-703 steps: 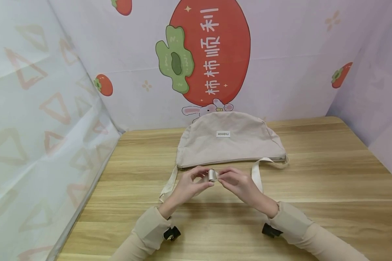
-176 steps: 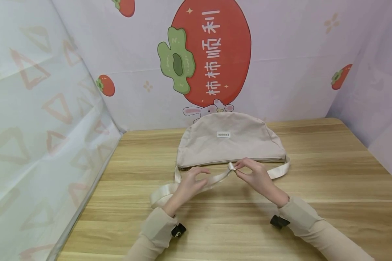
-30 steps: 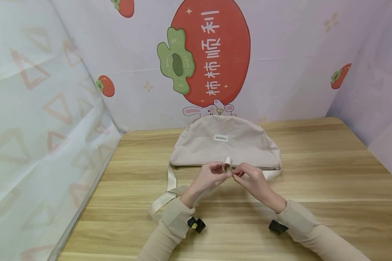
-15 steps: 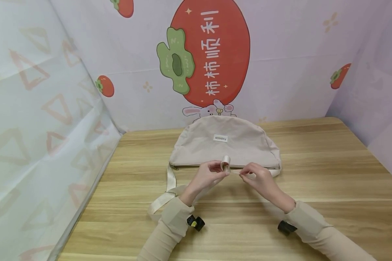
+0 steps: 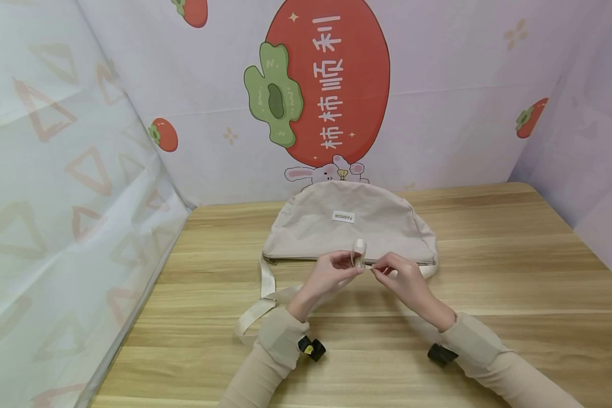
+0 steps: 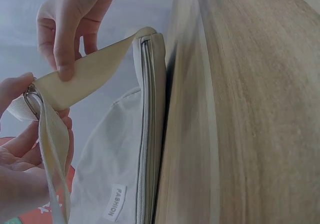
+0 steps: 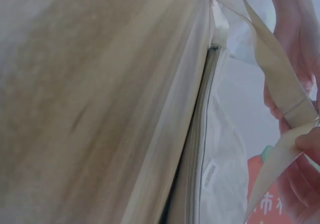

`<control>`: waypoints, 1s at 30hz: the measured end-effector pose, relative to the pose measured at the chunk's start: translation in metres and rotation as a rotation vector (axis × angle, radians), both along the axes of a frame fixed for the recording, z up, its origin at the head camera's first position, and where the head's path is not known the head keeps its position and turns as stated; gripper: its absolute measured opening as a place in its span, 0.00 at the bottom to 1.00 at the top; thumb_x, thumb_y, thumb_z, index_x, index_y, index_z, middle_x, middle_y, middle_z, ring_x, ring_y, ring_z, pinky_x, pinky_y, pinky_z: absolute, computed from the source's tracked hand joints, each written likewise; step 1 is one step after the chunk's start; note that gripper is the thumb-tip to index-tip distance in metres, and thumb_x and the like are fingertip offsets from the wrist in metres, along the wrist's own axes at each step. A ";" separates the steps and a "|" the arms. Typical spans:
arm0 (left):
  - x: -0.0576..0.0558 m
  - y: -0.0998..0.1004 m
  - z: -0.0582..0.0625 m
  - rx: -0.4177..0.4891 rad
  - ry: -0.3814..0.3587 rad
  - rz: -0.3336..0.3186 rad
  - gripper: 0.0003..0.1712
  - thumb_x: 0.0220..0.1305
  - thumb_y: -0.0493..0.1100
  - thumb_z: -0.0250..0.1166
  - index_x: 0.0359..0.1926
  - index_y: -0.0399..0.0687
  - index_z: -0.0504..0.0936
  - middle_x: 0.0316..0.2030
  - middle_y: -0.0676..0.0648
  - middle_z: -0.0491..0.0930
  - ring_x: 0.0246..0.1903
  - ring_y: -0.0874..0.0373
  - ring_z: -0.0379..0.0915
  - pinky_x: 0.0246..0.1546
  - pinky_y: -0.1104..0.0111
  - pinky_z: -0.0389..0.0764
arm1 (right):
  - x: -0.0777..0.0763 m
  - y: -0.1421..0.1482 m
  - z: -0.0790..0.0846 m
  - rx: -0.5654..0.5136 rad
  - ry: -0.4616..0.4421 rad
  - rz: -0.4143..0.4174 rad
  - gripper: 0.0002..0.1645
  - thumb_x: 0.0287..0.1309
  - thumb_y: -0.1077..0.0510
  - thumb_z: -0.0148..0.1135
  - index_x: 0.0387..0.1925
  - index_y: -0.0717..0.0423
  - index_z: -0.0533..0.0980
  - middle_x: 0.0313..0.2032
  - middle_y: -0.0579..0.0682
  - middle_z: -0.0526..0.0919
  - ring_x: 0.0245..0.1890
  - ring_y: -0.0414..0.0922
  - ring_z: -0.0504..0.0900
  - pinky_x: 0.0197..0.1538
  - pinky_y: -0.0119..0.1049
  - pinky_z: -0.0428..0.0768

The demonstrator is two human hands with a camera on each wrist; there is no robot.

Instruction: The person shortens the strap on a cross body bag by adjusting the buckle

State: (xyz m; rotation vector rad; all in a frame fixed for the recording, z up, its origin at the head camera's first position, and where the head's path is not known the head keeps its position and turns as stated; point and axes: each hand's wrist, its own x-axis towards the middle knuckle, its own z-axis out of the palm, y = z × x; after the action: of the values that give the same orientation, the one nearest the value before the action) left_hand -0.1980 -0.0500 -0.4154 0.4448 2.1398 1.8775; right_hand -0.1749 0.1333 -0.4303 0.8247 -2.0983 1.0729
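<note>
A pale beige handbag (image 5: 306, 238) lies on the table, its zipped edge facing me and a white label on its front. In front of the zip my left hand (image 5: 326, 279) grips the strap at its metal slider buckle (image 6: 33, 101), thumb on one side and fingers behind. A short loop of strap (image 5: 359, 247) stands up above the fingers. Just to the right, my right hand (image 5: 407, 286) pinches the flat strap between thumb and fingers. In the left wrist view that strap (image 6: 95, 73) runs from the buckle to the bag's end.
Slack strap with a second metal ring (image 5: 270, 300) lies on the wooden table (image 5: 209, 272) left of my left wrist. A patterned cloth backdrop (image 5: 438, 113) stands close behind the bag, and another cloth borders the table's left side.
Seconds ago my left hand was off the buckle; now it grips it. Over the last second my right hand drew strap rightward, then came slightly back. Both hands have shifted a little right.
</note>
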 end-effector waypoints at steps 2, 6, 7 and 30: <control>0.000 0.002 -0.001 0.010 -0.015 0.007 0.19 0.50 0.35 0.66 0.45 0.34 0.77 0.31 0.46 0.78 0.29 0.63 0.72 0.33 0.73 0.75 | 0.000 -0.001 0.001 -0.007 -0.003 0.004 0.14 0.30 0.79 0.65 0.20 0.60 0.76 0.21 0.46 0.78 0.21 0.38 0.75 0.26 0.24 0.75; -0.001 0.006 -0.003 0.018 -0.034 0.007 0.19 0.51 0.34 0.65 0.46 0.33 0.77 0.33 0.44 0.79 0.29 0.63 0.72 0.33 0.72 0.75 | 0.001 -0.003 0.003 -0.015 -0.012 0.016 0.13 0.32 0.78 0.64 0.21 0.60 0.76 0.21 0.47 0.78 0.21 0.38 0.76 0.26 0.24 0.76; -0.001 0.007 -0.003 0.015 -0.035 0.009 0.19 0.51 0.34 0.65 0.46 0.34 0.77 0.33 0.44 0.79 0.30 0.63 0.72 0.33 0.72 0.75 | 0.001 -0.003 0.003 -0.016 -0.017 0.021 0.12 0.34 0.77 0.64 0.21 0.61 0.76 0.21 0.48 0.78 0.22 0.38 0.76 0.27 0.24 0.76; 0.003 0.013 0.006 0.027 -0.049 0.047 0.19 0.50 0.34 0.66 0.45 0.34 0.77 0.34 0.45 0.79 0.31 0.64 0.72 0.35 0.74 0.75 | -0.001 0.013 -0.004 0.045 0.006 -0.028 0.17 0.26 0.82 0.64 0.20 0.61 0.75 0.20 0.47 0.78 0.19 0.38 0.75 0.24 0.24 0.75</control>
State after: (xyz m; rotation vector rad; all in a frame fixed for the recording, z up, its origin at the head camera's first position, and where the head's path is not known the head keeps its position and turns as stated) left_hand -0.1954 -0.0369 -0.4096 0.3529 2.1132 1.9244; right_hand -0.1755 0.1465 -0.4343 0.8170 -2.1299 1.0105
